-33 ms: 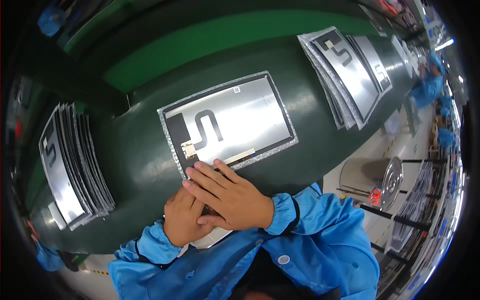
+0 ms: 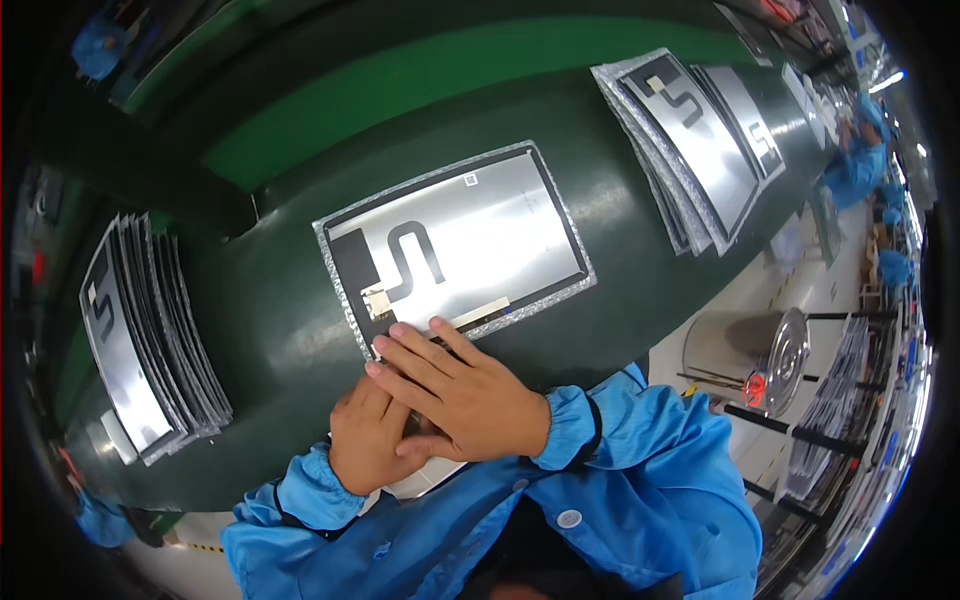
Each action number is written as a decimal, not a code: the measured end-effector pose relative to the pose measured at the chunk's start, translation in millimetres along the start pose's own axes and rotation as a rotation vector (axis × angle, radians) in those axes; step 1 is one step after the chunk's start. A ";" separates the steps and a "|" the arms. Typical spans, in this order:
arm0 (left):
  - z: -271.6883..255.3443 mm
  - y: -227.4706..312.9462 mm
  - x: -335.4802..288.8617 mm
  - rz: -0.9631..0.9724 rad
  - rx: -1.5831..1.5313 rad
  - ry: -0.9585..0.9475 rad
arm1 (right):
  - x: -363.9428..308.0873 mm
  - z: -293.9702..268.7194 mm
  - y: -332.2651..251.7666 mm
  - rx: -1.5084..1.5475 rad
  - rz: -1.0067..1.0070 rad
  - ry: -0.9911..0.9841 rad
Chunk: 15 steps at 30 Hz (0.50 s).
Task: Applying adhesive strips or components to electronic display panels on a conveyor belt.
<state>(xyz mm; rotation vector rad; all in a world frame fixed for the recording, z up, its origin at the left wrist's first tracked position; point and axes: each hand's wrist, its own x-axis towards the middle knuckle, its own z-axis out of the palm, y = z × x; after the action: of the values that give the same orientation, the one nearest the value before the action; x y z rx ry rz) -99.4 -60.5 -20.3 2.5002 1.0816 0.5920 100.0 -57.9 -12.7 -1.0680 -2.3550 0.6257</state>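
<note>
A silver panel with a dark curving strip lies mid-worktop on a bubble-textured sheet. At its near left corner the right hand has its fingers extended, slightly spread, overlapping the left hand, whose fingers are partly hidden, so whether they pinch anything cannot be told; the left stack and right stack hold similar panels
</note>
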 end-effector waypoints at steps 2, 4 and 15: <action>1.2 1.4 1.4 -0.030 0.025 -0.033 | -5.8 2.1 5.3 -0.014 0.028 -0.014; 1.8 3.0 2.2 -0.032 0.026 -0.027 | -12.1 -1.1 9.7 -0.001 0.055 -0.021; -11.1 3.2 7.7 -0.122 -0.023 -0.014 | -59.6 -65.4 44.8 -0.396 0.208 -0.174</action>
<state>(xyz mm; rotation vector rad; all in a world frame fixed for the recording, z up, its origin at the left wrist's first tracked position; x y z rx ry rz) -98.3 -55.1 -7.5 2.3950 1.2052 0.5481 198.4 -64.3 -1.2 -1.4986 -2.6083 0.3378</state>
